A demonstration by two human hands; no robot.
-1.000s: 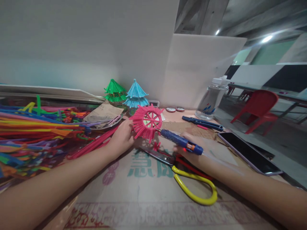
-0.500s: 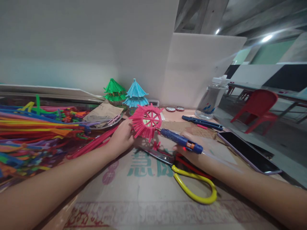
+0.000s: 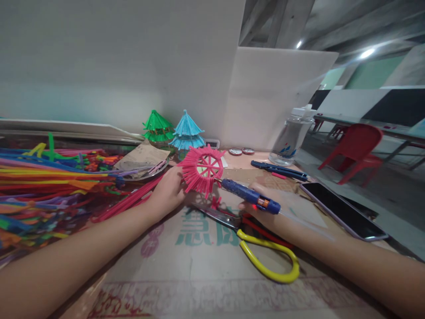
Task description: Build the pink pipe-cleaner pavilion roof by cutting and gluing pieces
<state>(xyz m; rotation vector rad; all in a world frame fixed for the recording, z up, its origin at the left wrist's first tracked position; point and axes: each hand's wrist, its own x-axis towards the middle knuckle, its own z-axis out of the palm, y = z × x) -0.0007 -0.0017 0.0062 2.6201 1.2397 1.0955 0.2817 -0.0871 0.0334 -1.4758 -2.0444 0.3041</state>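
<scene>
A pink ring-shaped piece with spokes and a fringe of short pipe-cleaner strips is held up by my left hand, whose fingers are closed on its left edge. My right hand is wrapped round a blue glue gun with a clear glue stick out of its back. The nozzle tip is at the lower right rim of the pink piece. Below both hands, scissors with yellow handles lie on printed cardboard. A small pink scrap is beside the blades.
Pipe cleaners in many colours fill the left. Behind stand a green tiered model and a light blue one. To the right are a bottle, a dark blue cutter, a phone and a red chair.
The whole view has shifted very slightly. Both hands keep their grips, and the nozzle stays at the pink rim.
</scene>
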